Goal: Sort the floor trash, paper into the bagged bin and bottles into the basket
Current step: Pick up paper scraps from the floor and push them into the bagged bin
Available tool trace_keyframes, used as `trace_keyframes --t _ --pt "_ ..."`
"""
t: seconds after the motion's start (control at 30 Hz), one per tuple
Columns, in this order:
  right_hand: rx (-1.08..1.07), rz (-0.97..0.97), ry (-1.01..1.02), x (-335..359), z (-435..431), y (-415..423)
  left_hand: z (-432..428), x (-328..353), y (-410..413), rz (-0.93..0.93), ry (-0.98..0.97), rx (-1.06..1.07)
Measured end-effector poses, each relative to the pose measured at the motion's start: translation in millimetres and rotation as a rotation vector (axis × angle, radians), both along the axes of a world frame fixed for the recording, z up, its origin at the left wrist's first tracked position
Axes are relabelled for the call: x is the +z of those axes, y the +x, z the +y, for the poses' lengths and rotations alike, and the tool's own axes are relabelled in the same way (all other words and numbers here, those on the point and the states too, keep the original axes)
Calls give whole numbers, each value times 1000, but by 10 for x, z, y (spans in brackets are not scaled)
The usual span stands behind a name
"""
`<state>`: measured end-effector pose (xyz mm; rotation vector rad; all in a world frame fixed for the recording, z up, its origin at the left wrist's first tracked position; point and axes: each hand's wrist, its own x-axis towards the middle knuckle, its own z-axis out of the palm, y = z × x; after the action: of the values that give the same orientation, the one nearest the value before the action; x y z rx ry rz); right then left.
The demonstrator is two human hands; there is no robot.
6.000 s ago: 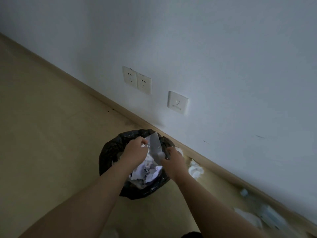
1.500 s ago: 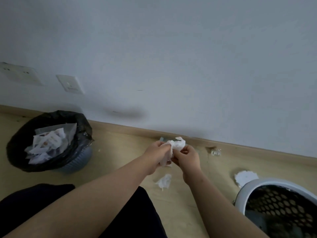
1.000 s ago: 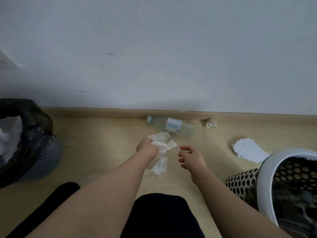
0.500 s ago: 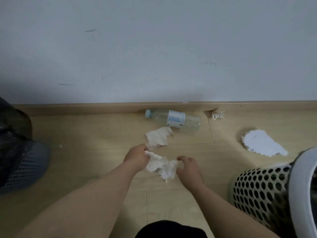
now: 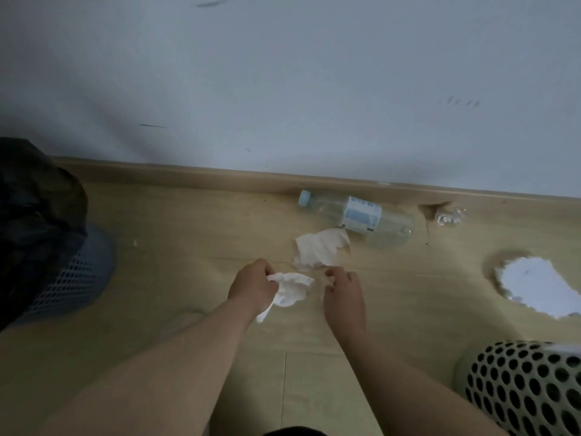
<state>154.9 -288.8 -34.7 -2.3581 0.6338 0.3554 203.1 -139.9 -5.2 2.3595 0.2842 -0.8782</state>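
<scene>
Tissue is what the next move turns on: a flat, creased sheet [image 5: 320, 250] lies on the floor [image 5: 188, 247] just beyond your right hand [image 5: 344, 297], towards the wall, its near edge close to your fingertips [image 5: 328, 273]; whether they touch it cannot be told. That hand is the nearer one, its fingers loosely curled and holding nothing that shows. Your left hand [image 5: 253, 286] grips a crumpled white wad [image 5: 290, 289], soft and bunched, with a tail hanging below the palm. The sheet looks thin and limp, its far corner just beside the bottle [image 5: 355, 217], which lies on its side along the skirting, cap to the left. The bagged bin [image 5: 41, 221] stands well off to your left, the basket [image 5: 528, 394] to your right.
</scene>
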Motion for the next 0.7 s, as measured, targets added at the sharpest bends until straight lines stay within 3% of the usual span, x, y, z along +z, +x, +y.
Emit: trace_keyframes --t 0.1,0.2,0.3,0.4,0.57,0.7 --pt "53 -108 28 24 11 294 38 8 39 -12 -14 44" --pt "291 34 -36 -39 21 380 112 7 40 -13 -1 77" --pt "376 100 -120 -115 56 235 197 9 30 5 10 98" --pt "291 114 -18 -129 98 94 251 28 27 7 2 116" --pt "-83 61 272 140 124 183 258 121 14 -16 -22 163" --pt "-156 40 536 517 254 352 294 304 26 -62 -46 256"
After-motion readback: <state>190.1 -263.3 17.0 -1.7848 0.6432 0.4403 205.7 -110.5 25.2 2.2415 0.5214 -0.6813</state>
